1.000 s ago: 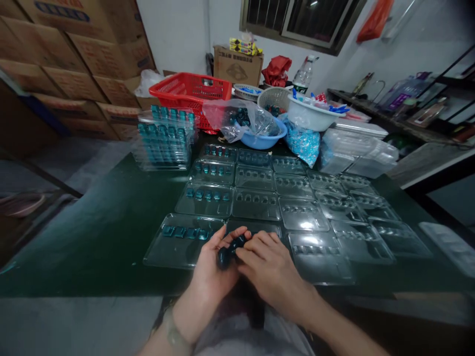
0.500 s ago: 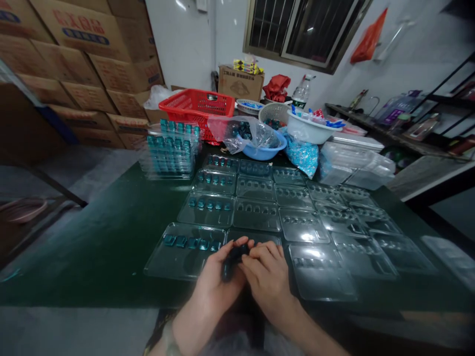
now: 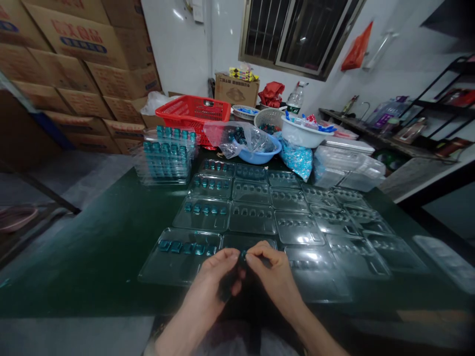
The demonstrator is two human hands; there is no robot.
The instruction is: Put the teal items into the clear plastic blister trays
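My left hand (image 3: 210, 282) holds a dark teal plastic cluster (image 3: 228, 284) that hangs below its fingers, partly hidden and hard to make out. My right hand (image 3: 269, 272) pinches a small teal piece (image 3: 244, 254) between its fingertips, right against the left fingertips. Both hands sit above the table's front edge, over a clear plastic blister tray (image 3: 248, 242). To their left, a front tray (image 3: 178, 257) holds a row of teal pieces (image 3: 185, 247) in its cavities.
Several rows of clear trays (image 3: 252, 212) cover the dark green table (image 3: 92, 247). Behind stand a stack of filled trays (image 3: 166, 155), a red basket (image 3: 195, 116), a blue bowl (image 3: 258, 153), a white bowl (image 3: 300, 133) and a bag of blue pieces (image 3: 297, 160). Cardboard boxes (image 3: 74, 49) rise at the left.
My hands have drawn slightly apart, and my right fingertips now pinch a small teal piece at the top of the dark cluster. The view has tilted slightly.
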